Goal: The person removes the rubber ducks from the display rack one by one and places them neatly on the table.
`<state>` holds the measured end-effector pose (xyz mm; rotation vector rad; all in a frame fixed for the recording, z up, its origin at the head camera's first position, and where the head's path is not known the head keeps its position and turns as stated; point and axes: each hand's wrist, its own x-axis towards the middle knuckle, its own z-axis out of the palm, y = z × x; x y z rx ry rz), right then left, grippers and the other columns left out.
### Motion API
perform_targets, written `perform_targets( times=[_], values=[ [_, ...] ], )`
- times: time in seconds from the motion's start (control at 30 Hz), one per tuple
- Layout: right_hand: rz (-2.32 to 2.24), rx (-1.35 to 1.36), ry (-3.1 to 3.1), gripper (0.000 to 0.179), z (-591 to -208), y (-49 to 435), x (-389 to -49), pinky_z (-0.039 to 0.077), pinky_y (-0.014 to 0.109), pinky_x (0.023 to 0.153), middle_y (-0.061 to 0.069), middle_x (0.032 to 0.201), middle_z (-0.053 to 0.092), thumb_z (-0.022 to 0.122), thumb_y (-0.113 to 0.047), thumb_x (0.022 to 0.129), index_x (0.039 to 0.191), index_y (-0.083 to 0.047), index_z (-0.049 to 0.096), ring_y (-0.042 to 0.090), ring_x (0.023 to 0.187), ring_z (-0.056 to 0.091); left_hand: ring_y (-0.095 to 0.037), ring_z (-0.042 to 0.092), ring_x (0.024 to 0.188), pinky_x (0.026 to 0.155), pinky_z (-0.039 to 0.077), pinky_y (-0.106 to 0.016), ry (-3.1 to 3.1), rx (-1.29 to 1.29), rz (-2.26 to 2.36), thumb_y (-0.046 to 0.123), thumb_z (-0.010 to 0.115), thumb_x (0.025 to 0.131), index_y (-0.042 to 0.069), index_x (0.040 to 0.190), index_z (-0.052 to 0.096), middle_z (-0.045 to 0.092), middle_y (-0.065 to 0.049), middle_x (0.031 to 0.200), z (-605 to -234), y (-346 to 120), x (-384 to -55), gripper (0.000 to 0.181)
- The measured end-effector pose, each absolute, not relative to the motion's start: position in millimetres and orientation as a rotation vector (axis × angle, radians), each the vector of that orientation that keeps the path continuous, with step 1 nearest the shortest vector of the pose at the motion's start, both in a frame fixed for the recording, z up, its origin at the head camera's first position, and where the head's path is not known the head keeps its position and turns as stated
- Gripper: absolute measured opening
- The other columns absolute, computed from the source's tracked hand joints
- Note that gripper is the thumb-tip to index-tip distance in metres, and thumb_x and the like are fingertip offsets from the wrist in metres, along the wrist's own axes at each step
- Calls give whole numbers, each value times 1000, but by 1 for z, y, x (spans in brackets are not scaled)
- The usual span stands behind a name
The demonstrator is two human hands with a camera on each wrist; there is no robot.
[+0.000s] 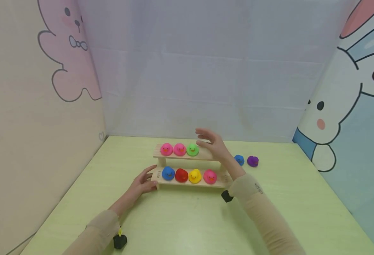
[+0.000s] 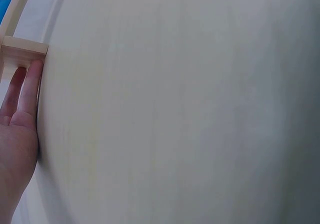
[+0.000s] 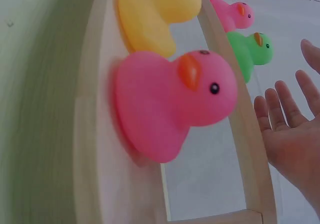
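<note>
A two-tier wooden rack (image 1: 187, 183) bears small rubber ducks. On its upper shelf sit two pink ducks (image 1: 179, 149) and a green duck (image 1: 192, 149). Along the lower shelf are a blue duck (image 1: 168, 173), a red duck (image 1: 181, 175), a yellow duck (image 1: 194, 176) and a pink duck (image 3: 152, 106). My left hand (image 1: 141, 182) rests at the rack's left end, extended fingers touching the wooden end piece (image 2: 24, 47). Just right of the green duck, my right hand (image 1: 214, 144) hovers by the upper shelf with spread fingers, holding nothing.
To the right of the rack, a blue duck (image 1: 239, 160), partly behind the right forearm, and a purple duck (image 1: 253, 161) lie on the pale green table (image 1: 187, 219). Curtains with cartoon animals enclose the table at the back and sides.
</note>
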<state>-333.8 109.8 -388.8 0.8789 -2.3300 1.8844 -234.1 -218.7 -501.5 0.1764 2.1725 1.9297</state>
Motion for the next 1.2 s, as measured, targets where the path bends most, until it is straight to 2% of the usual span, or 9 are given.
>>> perform_targets(
  times=[0.23, 0.4, 0.6, 0.93, 1.2],
  values=[
    [1879, 900, -2406, 47, -400, 104, -331, 41, 50, 113, 13, 145, 52, 63, -13, 96, 142, -12, 51, 39, 136, 46, -33, 52, 132, 99, 54, -39, 2177, 166, 1922, 20, 63, 96, 26, 155, 28, 39, -23, 153, -500, -219, -234, 69],
    [1810, 936, -2505, 43, -401, 103, -329, 44, 46, 112, 10, 142, 55, 65, -19, 96, 137, -14, 56, 33, 132, 51, -32, 53, 130, 99, 54, -39, 2179, 160, 1931, 20, 63, 97, 27, 155, 28, 39, -23, 153, -500, -219, -234, 69],
    [1782, 919, -2576, 40, -401, 104, -327, 46, 46, 110, 8, 139, 57, 68, -22, 94, 132, -13, 60, 37, 130, 53, -31, 54, 130, 99, 55, -38, 2171, 178, 1940, 19, 63, 97, 26, 156, 28, 39, -24, 152, -500, -219, -235, 69],
    [1660, 832, -2675, 43, -399, 99, -323, 51, 40, 106, 6, 130, 62, 70, -26, 93, 132, -11, 60, 26, 120, 61, -29, 53, 131, 96, 56, -34, 2180, 147, 1931, 21, 64, 96, 27, 155, 28, 39, -22, 153, -501, -219, -236, 70],
    [1651, 812, -2686, 40, -400, 99, -321, 51, 39, 105, 5, 130, 63, 70, -26, 93, 130, -15, 61, 24, 120, 62, -28, 55, 129, 96, 56, -35, 2171, 150, 1938, 20, 64, 96, 27, 156, 28, 39, -23, 153, -504, -220, -237, 71]
  ],
)
